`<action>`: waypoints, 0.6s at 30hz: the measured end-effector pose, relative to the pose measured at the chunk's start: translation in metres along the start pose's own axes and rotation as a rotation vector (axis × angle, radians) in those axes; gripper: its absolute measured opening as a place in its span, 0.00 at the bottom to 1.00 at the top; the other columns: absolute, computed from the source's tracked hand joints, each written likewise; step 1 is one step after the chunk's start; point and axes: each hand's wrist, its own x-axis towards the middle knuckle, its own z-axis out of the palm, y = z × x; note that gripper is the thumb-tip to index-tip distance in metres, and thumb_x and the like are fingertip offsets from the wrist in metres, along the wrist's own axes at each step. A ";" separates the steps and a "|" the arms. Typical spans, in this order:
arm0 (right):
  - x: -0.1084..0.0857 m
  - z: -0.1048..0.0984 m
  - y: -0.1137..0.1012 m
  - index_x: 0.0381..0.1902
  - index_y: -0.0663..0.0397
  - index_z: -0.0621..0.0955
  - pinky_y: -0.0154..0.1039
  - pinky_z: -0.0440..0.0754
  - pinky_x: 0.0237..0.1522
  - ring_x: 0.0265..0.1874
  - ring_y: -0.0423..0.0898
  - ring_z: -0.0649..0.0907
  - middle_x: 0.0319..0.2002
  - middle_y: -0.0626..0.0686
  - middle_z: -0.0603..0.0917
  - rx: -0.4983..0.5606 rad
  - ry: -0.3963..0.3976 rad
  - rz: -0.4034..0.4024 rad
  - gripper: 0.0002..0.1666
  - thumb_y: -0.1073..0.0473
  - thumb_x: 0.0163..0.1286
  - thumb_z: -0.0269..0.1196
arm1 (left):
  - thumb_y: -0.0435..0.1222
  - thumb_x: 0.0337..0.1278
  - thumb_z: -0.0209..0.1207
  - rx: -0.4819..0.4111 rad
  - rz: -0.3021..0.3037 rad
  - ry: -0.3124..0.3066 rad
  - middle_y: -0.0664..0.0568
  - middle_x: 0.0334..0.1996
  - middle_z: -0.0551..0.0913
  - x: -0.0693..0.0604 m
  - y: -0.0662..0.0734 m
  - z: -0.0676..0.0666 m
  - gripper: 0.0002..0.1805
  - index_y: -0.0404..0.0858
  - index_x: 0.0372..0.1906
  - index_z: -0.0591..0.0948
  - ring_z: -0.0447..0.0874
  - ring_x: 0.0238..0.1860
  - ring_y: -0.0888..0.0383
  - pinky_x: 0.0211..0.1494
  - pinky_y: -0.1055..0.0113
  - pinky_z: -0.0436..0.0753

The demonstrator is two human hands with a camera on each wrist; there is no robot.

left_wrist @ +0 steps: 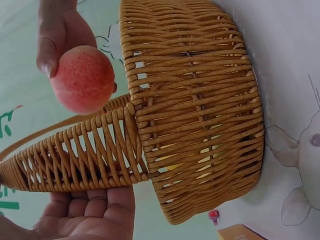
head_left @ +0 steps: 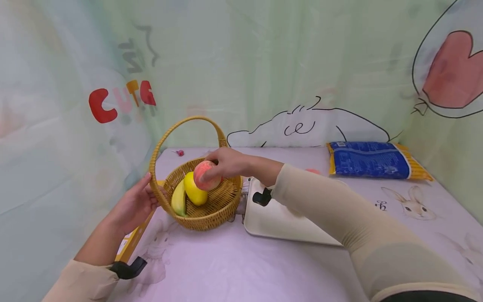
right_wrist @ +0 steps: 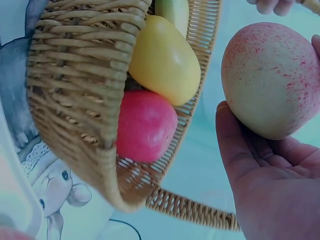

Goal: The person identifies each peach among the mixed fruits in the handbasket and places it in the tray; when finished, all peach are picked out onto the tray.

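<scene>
My right hand (head_left: 228,162) grips a pink and cream peach (head_left: 206,174) above the wicker basket (head_left: 211,222). My left hand (head_left: 137,201) holds the basket's upright handle near its left base; the handle hides part of the fingers in the left wrist view. A yellow-green banana (head_left: 179,199) and a smooth yellow fruit (head_left: 196,193) lie side by side in the basket. Next to the yellow fruit, a glossy pink-red fruit (right_wrist: 146,126) shows inside the basket in the right wrist view; the peach and hand mostly cover it in the head view.
A cream tray (head_left: 264,222) lies right of the basket, partly under my right forearm. A blue and yellow packet (head_left: 371,160) rests at the back right. An orange-edged flat object (head_left: 135,243) lies left, and a small red flower-like item (head_left: 180,153) behind the basket.
</scene>
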 end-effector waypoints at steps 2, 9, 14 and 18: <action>-0.006 -0.002 0.000 0.52 0.47 0.86 0.37 0.82 0.46 0.45 0.46 0.82 0.43 0.48 0.87 0.003 0.019 -0.002 0.23 0.45 0.63 0.73 | 0.54 0.84 0.37 -0.009 -0.007 0.005 0.57 0.41 0.84 -0.002 0.000 0.000 0.22 0.46 0.48 0.76 0.79 0.50 0.59 0.59 0.69 0.78; -0.028 -0.014 0.002 0.51 0.47 0.86 0.39 0.81 0.46 0.45 0.47 0.81 0.42 0.49 0.86 0.028 0.076 0.006 0.22 0.45 0.64 0.72 | 0.55 0.83 0.36 -0.007 -0.002 0.002 0.57 0.40 0.84 -0.003 -0.001 0.001 0.23 0.46 0.47 0.77 0.78 0.49 0.60 0.59 0.69 0.77; -0.046 -0.021 0.006 0.55 0.48 0.85 0.39 0.80 0.43 0.44 0.48 0.80 0.43 0.51 0.85 0.068 0.123 0.040 0.23 0.46 0.65 0.72 | 0.55 0.83 0.38 -0.009 -0.006 0.016 0.57 0.40 0.83 -0.003 -0.001 0.002 0.21 0.45 0.49 0.74 0.78 0.48 0.60 0.58 0.69 0.77; -0.061 -0.024 0.014 0.54 0.48 0.85 0.42 0.82 0.45 0.45 0.49 0.81 0.44 0.51 0.86 0.097 0.164 0.056 0.22 0.47 0.65 0.72 | 0.55 0.83 0.37 -0.016 -0.013 0.005 0.57 0.40 0.83 -0.004 -0.001 0.002 0.21 0.46 0.49 0.73 0.78 0.47 0.60 0.57 0.69 0.77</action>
